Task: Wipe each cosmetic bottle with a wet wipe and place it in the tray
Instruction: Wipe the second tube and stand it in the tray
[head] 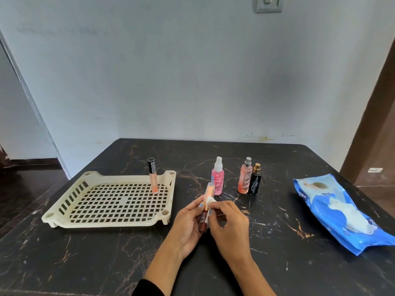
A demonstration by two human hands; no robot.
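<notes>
My left hand (pixel 188 223) grips a slim lip-gloss tube (pixel 207 192) with a peach cap and brown base, held nearly upright over the table. Pressed against the tube's side is a small white wet wipe (pixel 210 202), pinched in my right hand (pixel 228 223). The cream slotted tray (pixel 111 221) lies to the left, with one black-capped peach tube (pixel 152 176) standing upright in its far right corner. Behind my hands stand a pink spray bottle (pixel 218 177), an orange-pink spray bottle (pixel 245 178) and a small black perfume bottle (pixel 255 180).
A blue wet-wipe pack (pixel 342 212) lies open at the right of the dark marble table (pixel 85 263), a wipe showing at its opening. The wall runs just behind the table's far edge.
</notes>
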